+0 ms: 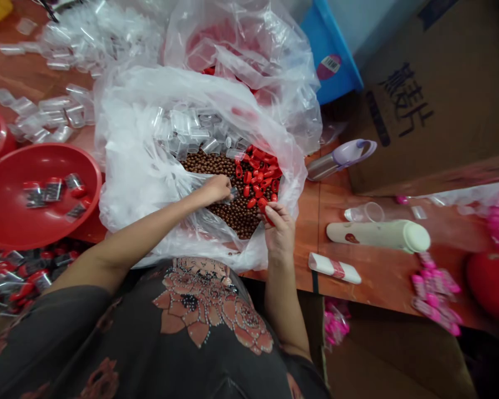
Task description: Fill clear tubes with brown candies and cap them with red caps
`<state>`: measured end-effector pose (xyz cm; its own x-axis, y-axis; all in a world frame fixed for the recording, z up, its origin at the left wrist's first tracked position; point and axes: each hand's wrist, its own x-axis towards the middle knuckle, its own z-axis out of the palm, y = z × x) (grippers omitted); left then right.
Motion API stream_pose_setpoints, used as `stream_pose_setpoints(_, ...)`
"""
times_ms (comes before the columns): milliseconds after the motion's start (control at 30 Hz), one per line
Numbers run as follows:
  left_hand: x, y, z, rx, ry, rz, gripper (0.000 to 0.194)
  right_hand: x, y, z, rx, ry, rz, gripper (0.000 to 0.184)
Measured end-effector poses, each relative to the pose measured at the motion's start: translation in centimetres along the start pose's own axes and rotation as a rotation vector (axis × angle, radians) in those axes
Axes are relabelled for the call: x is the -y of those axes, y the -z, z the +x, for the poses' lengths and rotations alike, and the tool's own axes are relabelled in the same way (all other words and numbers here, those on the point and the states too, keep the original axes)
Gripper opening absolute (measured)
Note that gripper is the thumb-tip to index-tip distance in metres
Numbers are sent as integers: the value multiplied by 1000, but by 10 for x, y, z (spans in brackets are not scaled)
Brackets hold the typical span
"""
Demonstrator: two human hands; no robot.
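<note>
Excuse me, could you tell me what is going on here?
A person is reaching into an open plastic bag of brown and red beads. The right hand pinches a red bead, the left hand holds a small clear tube, and more tubes lie in the bag. A red bowl sits to the left.

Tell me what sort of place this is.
Probably a small workshop for hand assembly or packing: a clear plastic bag holds brown beads and red pieces, a red basin holds small packets, and a cardboard carton stands by the worktable.
</note>
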<state>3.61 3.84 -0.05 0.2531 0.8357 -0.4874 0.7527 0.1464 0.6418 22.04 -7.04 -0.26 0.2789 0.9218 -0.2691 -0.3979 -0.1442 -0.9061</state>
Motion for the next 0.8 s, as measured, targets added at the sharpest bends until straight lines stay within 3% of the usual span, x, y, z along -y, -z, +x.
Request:
stream_pose_setpoints(100,-4,-15,10,-70,-60,-137,11,-8,4,-8,6,-2,-91,30)
stream_pose_setpoints(200,-4,-28,19,-122,-128,-259,14,-16,7,-13,45,-43,-109,36)
stream_pose_setpoints(400,4,-40,24,-119,-173,-529,19,-20,11,-18,75,-66,-134,42)
stream_pose_setpoints(567,8,-24,-4,-59,-124,-764,26,-17,8,-21,67,-71,-166,46)
stream_pose_setpoints(700,10,-4,-41,-2,5,-882,38,-21,1,-20,61,-106,-106,40)
stream_pose_setpoints(800,14,5,-66,87,75,-929,35,-22,-7,-20,87,-107,-129,40)
